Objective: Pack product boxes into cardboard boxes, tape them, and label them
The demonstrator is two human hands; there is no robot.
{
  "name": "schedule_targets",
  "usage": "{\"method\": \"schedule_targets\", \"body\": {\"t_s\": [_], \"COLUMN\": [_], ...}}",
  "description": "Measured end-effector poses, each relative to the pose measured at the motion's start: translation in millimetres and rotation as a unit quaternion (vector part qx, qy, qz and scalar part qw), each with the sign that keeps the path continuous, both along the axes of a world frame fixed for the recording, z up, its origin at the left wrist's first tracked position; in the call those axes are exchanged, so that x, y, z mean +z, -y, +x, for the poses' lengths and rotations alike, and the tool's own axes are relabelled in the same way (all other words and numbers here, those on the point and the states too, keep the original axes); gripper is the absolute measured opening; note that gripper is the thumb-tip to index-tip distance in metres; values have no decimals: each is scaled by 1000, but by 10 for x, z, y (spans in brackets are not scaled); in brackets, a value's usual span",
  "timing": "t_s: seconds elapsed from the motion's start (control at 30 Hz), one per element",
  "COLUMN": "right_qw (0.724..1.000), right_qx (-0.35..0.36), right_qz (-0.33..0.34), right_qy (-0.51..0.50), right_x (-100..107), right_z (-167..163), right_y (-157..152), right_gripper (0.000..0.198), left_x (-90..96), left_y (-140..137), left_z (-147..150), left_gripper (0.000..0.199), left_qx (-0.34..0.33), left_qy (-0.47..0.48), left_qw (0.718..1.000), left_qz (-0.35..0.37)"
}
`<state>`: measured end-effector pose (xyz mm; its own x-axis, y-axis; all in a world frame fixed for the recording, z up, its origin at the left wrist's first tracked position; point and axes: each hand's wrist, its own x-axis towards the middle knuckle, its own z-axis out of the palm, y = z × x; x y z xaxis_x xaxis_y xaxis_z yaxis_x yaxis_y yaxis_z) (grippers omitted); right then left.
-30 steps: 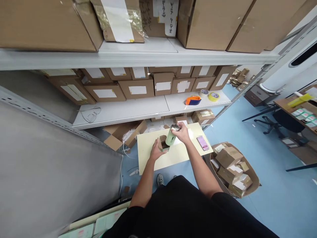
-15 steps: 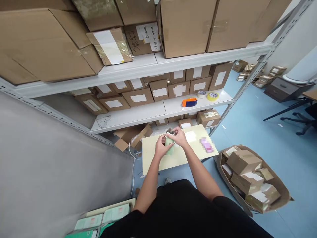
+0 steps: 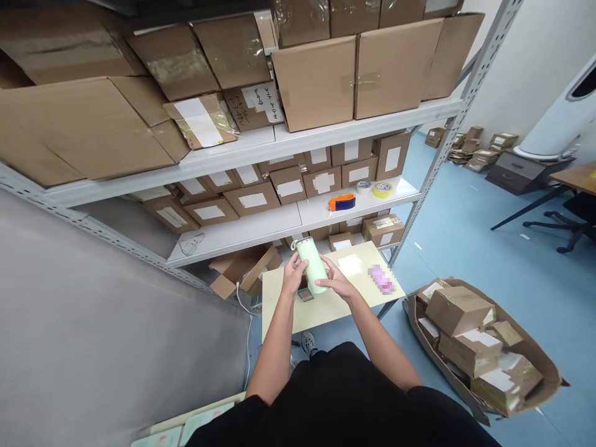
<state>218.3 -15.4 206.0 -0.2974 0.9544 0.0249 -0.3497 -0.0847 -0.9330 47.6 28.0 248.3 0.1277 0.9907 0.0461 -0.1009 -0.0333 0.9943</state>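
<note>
A mint-green water bottle [image 3: 313, 266] is tilted above the small table, with a cord loop [image 3: 293, 244] at its top end and a darker rim there. My left hand [image 3: 293, 273] grips its left side, thumb on the front. Around the lower right side is my right hand [image 3: 337, 280], its thumb near the base. Just behind and below the bottle, a small box [image 3: 305, 294] with green and pink shows on the cream tabletop [image 3: 279, 313]; the bottle and my hand hide part of it. Both hands are closed on the bottle.
A white paper [image 3: 349, 265] and a blurred pink item [image 3: 381, 279] lie on the table. Shelves carry cardboard boxes, an orange-and-blue tape dispenser [image 3: 342, 202] and a yellow tape roll [image 3: 382, 189]. An open carton [image 3: 242, 270] stands left; a large carton of boxes [image 3: 549, 372] stands right.
The bottle has come up from the table and tilted, showing its whole side. My right hand has moved from its top to its lower right side. The view has shifted.
</note>
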Motion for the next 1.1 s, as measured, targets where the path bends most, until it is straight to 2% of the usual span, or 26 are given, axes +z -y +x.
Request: {"method": "schedule_targets", "body": {"t_s": [0.07,0.13,0.2,0.3,0.4,0.5,0.6,0.67,0.77,0.83,0.97,1.03,1.1], "right_qw": [996,982,971,985,995,988,972,978,993,993,974,979,987], "right_qx": [-78,-148,-171,-105,-40,-96,-151,-121,-54,-63,-153,-135,-104], "right_qz": [15,39,68,88,75,78,88,88,70,54,41,40,40], "right_qy": [45,115,155,105,45,87,158,144,80,83,160,148,114], "right_x": [18,45,77,135,204,256,253,220,157,120,57,31,13], "right_z": [-88,-165,-224,-288,-338,-395,-450,-465,-436,-393,-306,-285,-282], "right_y": [2,-2,4,37,76,113,146,168,211,246,299,308,313], "right_gripper": [126,130,130,125,119,125,131,126,123,129,135,133,126], "left_x": [63,110,142,186,256,330,352,322,224,143,10,-26,-40], "left_y": [-29,-49,-56,-37,-4,15,25,41,68,68,29,16,14], "left_z": [13,-7,-66,-200,-310,-340,-332,-331,-323,-300,-216,-168,-121], "left_gripper": [76,91,108,116,113,111,119,123,120,117,121,121,111], "left_qx": [16,47,70,65,35,34,68,78,43,22,28,19,4], "left_qy": [-25,-48,-50,-31,-23,-38,-58,-51,-16,5,-6,-9,1], "left_qw": [1000,998,996,996,998,997,995,996,999,1000,999,999,999], "left_qz": [-3,12,34,48,46,49,34,14,-2,-12,-32,-38,-37]}}
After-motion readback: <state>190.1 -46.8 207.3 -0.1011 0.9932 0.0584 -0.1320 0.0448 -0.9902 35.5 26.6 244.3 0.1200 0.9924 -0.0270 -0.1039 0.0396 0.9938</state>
